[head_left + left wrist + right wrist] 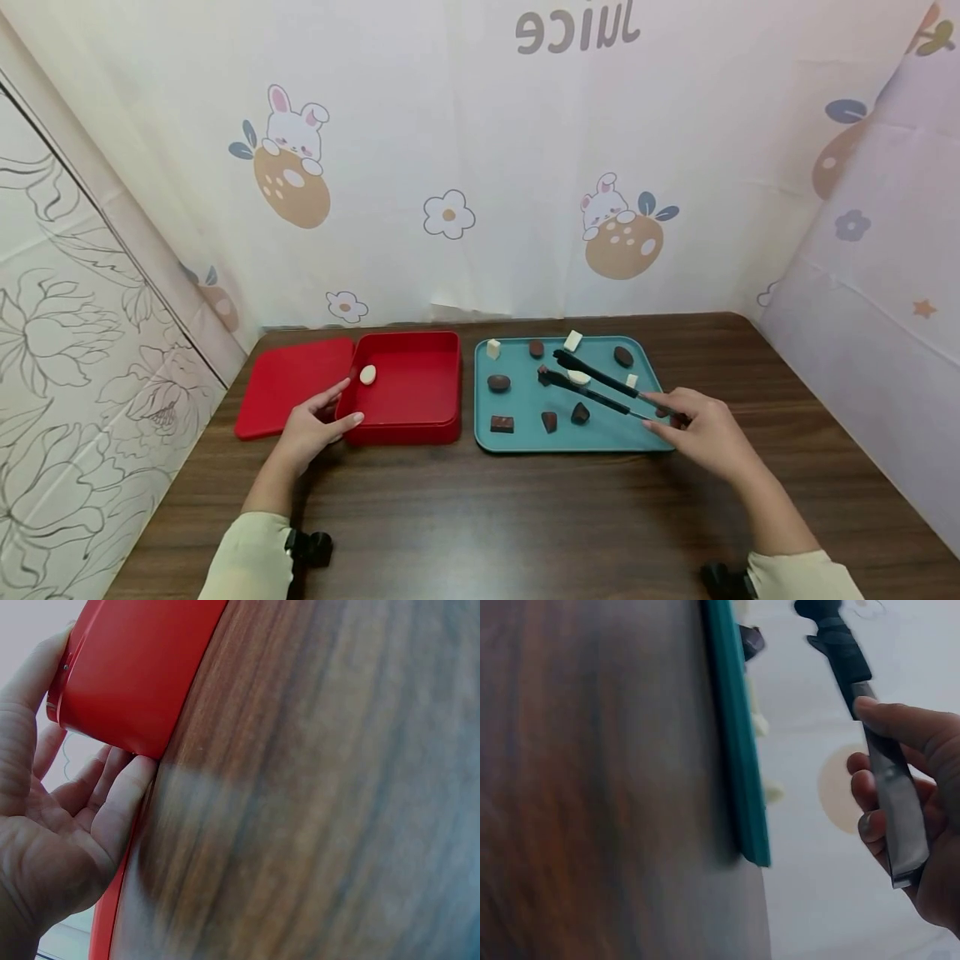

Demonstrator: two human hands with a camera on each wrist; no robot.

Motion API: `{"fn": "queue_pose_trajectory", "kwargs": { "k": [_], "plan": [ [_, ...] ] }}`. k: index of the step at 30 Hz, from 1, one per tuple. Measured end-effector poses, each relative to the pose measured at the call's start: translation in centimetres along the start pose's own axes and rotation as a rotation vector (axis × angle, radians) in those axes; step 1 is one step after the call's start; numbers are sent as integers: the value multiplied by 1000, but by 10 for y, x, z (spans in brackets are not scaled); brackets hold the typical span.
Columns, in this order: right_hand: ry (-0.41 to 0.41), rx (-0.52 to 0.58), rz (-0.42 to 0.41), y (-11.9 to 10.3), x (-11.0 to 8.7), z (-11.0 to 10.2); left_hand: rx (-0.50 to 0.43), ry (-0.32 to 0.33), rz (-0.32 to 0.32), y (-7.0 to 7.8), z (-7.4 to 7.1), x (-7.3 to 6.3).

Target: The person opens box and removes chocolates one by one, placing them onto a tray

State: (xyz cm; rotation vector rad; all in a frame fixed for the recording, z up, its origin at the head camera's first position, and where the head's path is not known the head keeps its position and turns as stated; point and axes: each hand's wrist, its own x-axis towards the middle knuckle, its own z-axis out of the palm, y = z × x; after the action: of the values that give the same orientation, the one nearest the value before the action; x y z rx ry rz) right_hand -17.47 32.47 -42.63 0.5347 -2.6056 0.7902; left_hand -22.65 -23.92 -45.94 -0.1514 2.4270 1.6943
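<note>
My left hand (309,429) grips the left front corner of a red box (405,435), with the thumb at its front and fingers along its side. One cream oval chocolate (367,375) lies inside. My right hand (705,429) holds black-tipped metal tongs (600,379) over a teal tray (517,443). The tong arms stand apart, tips over the tray's middle. A small reddish-brown piece lies close by one tip, partly hidden; contact cannot be told. In the right wrist view, thumb and fingers wrap the tongs' metal handle (900,817).
Several dark chocolates, one a brown bar (502,424), and white pieces such as a white block (573,341) are spread on the tray. A red lid (288,387) lies left of the box. Behind the wooden table (465,517) hangs a printed curtain (450,150).
</note>
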Motion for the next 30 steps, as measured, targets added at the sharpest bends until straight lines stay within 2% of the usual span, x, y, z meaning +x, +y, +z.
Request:
{"fn": "queue_pose_trajectory", "kwargs": {
  "k": [5, 17, 24, 30],
  "plan": [
    [34, 26, -71, -4, 8, 11, -1, -2, 6, 0, 0, 0],
    [-30, 64, -152, -24, 35, 27, -20, 1, 10, -1, -1, 2],
    [0, 32, -231, -40, 49, 39, -18, 4, 9, -2, -2, 2],
    [-29, 12, -286, -58, 63, 47, -11, 1, 12, -2, -1, 2]
  ]
}}
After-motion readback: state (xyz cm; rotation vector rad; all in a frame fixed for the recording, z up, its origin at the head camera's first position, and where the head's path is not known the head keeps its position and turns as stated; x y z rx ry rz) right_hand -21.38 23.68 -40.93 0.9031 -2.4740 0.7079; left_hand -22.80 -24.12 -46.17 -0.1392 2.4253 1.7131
